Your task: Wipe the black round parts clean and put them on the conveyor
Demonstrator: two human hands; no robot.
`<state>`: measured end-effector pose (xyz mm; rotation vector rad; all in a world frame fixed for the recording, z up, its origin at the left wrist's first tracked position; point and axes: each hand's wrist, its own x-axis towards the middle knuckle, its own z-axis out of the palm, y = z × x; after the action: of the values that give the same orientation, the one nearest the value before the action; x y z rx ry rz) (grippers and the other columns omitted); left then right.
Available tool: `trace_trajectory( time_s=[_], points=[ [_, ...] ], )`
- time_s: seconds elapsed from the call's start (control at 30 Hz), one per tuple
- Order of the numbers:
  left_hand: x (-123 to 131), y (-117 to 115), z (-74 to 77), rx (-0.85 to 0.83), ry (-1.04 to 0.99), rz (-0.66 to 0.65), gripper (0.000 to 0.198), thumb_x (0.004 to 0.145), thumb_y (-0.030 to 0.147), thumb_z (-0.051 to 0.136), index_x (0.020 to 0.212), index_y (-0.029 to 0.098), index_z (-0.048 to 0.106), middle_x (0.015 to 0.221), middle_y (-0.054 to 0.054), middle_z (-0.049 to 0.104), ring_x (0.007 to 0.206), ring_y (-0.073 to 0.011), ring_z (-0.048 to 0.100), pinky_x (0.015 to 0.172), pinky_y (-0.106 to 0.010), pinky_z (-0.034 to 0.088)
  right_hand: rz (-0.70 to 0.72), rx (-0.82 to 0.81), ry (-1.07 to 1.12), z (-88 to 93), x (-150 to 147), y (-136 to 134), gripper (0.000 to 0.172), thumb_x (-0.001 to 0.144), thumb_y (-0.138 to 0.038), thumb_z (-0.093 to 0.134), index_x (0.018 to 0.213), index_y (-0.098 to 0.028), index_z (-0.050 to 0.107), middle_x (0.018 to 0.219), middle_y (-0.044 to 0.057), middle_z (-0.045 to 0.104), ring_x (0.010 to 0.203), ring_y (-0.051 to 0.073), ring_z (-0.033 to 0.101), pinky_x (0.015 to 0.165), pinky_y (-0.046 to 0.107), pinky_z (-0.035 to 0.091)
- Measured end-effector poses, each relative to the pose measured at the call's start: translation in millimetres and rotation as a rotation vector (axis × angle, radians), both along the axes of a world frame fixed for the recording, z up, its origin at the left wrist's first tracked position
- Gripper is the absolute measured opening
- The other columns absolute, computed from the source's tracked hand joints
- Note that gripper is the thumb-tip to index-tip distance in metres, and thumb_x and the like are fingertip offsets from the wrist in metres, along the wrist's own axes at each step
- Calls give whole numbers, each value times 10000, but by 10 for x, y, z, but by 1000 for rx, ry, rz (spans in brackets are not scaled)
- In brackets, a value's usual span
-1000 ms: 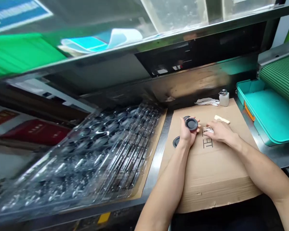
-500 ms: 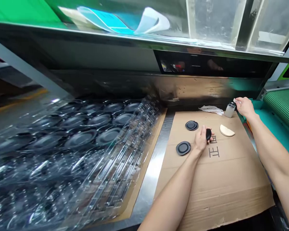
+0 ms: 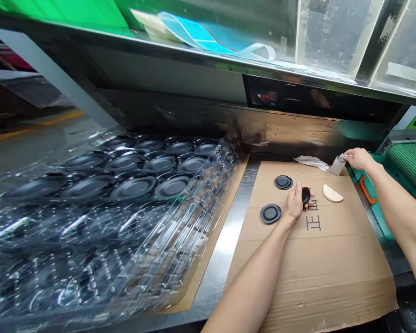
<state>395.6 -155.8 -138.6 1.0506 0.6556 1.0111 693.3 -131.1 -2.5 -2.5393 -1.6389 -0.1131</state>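
Note:
My left hand (image 3: 294, 203) rests on a cardboard sheet (image 3: 315, 259), its fingers wrapped round a black round disc (image 3: 305, 195) held on edge. Two more black discs lie flat close by, one (image 3: 271, 213) just left of that hand and one (image 3: 283, 181) beyond it. My right hand (image 3: 358, 158) reaches to the far right corner of the cardboard, its fingers pinched on the top of a small clear bottle (image 3: 338, 165). A pale half-round pad (image 3: 332, 194) lies between the two hands.
A stack of clear plastic trays (image 3: 125, 203) holding several black discs fills the left of the bench. A crumpled white cloth (image 3: 311, 161) lies by the back wall. A teal bin (image 3: 367, 194) and a green belt (image 3: 414, 164) stand at the right. A steel shelf (image 3: 229, 64) hangs overhead.
My right hand left the middle of the cardboard and went to the small bottle at the far right. My left hand turned its disc on edge. The camera swung downward and left.

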Motion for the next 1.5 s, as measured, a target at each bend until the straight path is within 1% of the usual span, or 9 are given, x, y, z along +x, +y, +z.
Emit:
trace_trajectory(
  time_s=[0.23,0.33,0.43,0.57,0.67,0.97,1.1,1.23,1.5],
  points=[
    [-25,48,47,-252,-187,-54,624,1015,660,376,1057,110,669,828,-131,758,525,-153,639,498,-260,437,22,264,32,-31,-135,-172,378,961,-385,558,1241,-244,769,1184,136,742,1076,293,669,915,382,502],
    [-54,76,117,-498,-371,-135,559,1072,522,302,1081,98,666,974,-176,765,747,-208,738,629,-288,537,129,612,104,-214,-529,-393,416,989,-437,517,1241,-209,757,1140,131,750,1030,267,676,928,376,503],
    [-82,98,162,-623,-456,-161,525,1079,470,303,1088,92,667,1061,-199,761,942,-248,754,774,-321,586,307,724,304,-560,-1090,-644,359,971,-449,566,1141,-214,776,1112,101,759,1004,243,682,900,352,520],
    [-73,86,152,-648,-484,-127,495,1087,421,304,1074,102,681,1062,-173,768,1093,-255,726,944,-374,584,449,608,439,-1007,-1656,-825,249,942,-371,613,1051,-222,780,969,68,747,892,217,678,833,331,524],
    [-25,38,121,-612,-474,-190,500,1091,405,306,1058,107,705,1048,-156,771,1153,-260,707,1048,-419,547,463,523,370,-1158,-1790,-817,247,939,-318,598,1081,-222,776,982,82,719,903,231,666,849,348,513],
    [9,-4,65,-596,-391,-147,436,1080,358,360,1107,109,717,1075,-154,773,1154,-249,708,1089,-413,520,547,193,260,-1114,-1762,-863,222,946,-271,570,1068,-249,754,1094,67,684,909,214,638,766,313,470],
    [41,-18,40,-558,-358,-190,417,1083,328,362,1057,115,719,1046,-126,774,1112,-228,715,1074,-394,531,386,238,181,-1093,-1709,-891,271,983,-276,509,1112,-236,744,1095,85,678,930,228,630,761,317,447],
    [60,-36,22,-565,-350,-189,399,1074,322,380,1059,116,722,1049,-132,770,1111,-234,714,1058,-389,542,508,182,214,-1097,-1683,-894,228,975,-296,549,1083,-259,746,1100,62,682,920,215,624,736,305,427],
    [71,-38,2,-537,-339,-185,403,1080,319,369,922,136,691,1022,-122,761,1129,-232,705,1058,-375,545,452,246,128,-1152,-1758,-839,241,1014,-297,490,1063,-255,723,1079,80,670,963,234,610,730,313,412]
  ],
)
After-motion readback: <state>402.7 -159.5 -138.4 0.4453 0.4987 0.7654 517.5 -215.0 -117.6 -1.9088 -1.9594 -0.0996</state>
